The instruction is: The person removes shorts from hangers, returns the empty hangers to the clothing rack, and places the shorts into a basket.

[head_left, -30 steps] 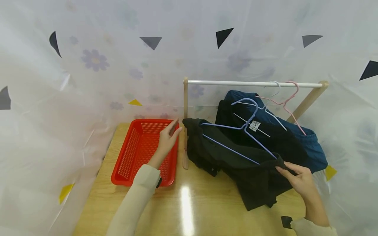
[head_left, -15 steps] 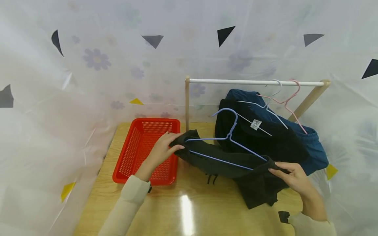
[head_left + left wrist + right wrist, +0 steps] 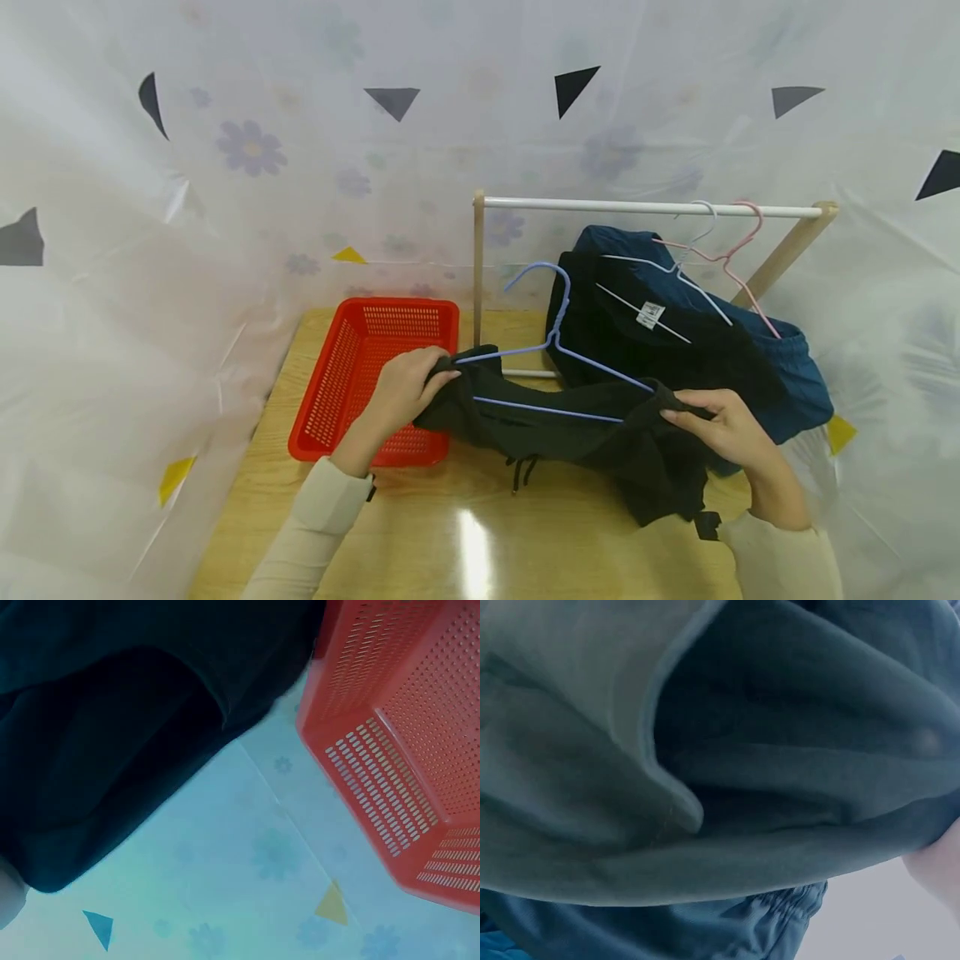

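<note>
Black drawstring shorts (image 3: 570,442) are stretched between both hands at the waist, their cords dangling in front. My left hand (image 3: 405,387) pinches the left end of the waistband, by the tip of a blue-purple hanger (image 3: 553,337). At the other end, my right hand (image 3: 723,425) grips the waistband with fingers and thumb. The hanger's shoulders reach into the waist opening, its lower bar lies across it, and its hook points up and left, off the rack. Dark cloth (image 3: 112,750) fills much of the left wrist view; the right wrist view shows folds (image 3: 780,780) of the shorts close up.
A clothes rack with a white rail (image 3: 600,204) stands behind. On it hang a white hanger (image 3: 678,268) with a black garment (image 3: 600,325) and a pink hanger (image 3: 726,260) with a blue garment (image 3: 802,367). A red basket (image 3: 330,383) sits left on the wooden table (image 3: 420,533).
My left hand has come down from above the basket and taken hold of the waistband's left end. Shorts and hanger have shifted left and towards me; my right hand moved slightly left, still gripping.
</note>
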